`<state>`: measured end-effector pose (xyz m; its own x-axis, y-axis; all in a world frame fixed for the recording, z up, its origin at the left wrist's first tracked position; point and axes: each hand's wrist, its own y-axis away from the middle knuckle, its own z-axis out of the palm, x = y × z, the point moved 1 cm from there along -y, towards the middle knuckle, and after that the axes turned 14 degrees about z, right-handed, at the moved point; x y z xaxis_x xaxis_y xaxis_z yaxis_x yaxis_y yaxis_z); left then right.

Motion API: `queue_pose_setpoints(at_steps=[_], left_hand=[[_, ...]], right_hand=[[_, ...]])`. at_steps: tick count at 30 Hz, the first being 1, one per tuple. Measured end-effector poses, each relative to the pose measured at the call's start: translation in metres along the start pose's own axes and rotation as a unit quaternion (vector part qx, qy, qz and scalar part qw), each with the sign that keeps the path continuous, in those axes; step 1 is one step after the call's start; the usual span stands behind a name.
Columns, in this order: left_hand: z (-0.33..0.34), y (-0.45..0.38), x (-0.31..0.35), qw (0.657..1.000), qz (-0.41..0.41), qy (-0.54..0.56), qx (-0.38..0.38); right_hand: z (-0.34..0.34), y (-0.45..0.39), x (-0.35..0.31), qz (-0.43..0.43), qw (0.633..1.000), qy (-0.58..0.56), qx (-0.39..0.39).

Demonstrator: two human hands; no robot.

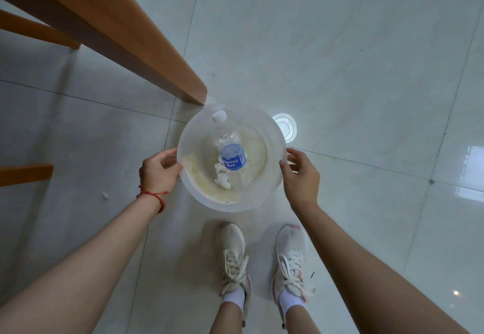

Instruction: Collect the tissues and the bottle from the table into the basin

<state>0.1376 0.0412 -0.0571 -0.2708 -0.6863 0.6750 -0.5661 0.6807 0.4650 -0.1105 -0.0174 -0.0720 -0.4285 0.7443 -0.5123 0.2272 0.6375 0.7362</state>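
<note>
The left hand (158,170) grips the basin (272,134) rim at 9 o'clock; the right hand (301,176), fingers relaxed, touches it at 3 o'clock. Inside lie the bottle (231,155), cap toward 12 o'clock, and tissues (222,177). The desk (110,27) corner stands at 11 o'clock.

Both forearms are bare with no sleeves, a thin red string bracelet (153,197) circles the wrist of the left hand (157,171), and the feet wear worn off-white lace-up sneakers (234,257) with pink trim over white socks (234,297).
</note>
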Motion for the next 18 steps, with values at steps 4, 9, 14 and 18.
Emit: queue_pose_setpoints(at_steps=[4,9,14,18], left_hand=[[0.002,-0.008,-0.018,1.0,-0.028,0.002,0.005],[0.002,-0.009,-0.024,0.999,-0.033,0.002,-0.003],[0.003,0.005,-0.006,0.995,-0.058,-0.085,0.019],[0.006,0.034,0.022,0.987,-0.001,-0.162,-0.019]], right_hand=[[0.01,-0.007,0.001,-0.012,1.0,0.003,-0.01],[0.008,-0.008,0.0,-0.019,1.0,0.014,-0.019],[-0.004,0.0,-0.006,-0.005,0.998,0.055,-0.036],[-0.021,0.023,-0.015,0.006,0.996,0.086,-0.027]])
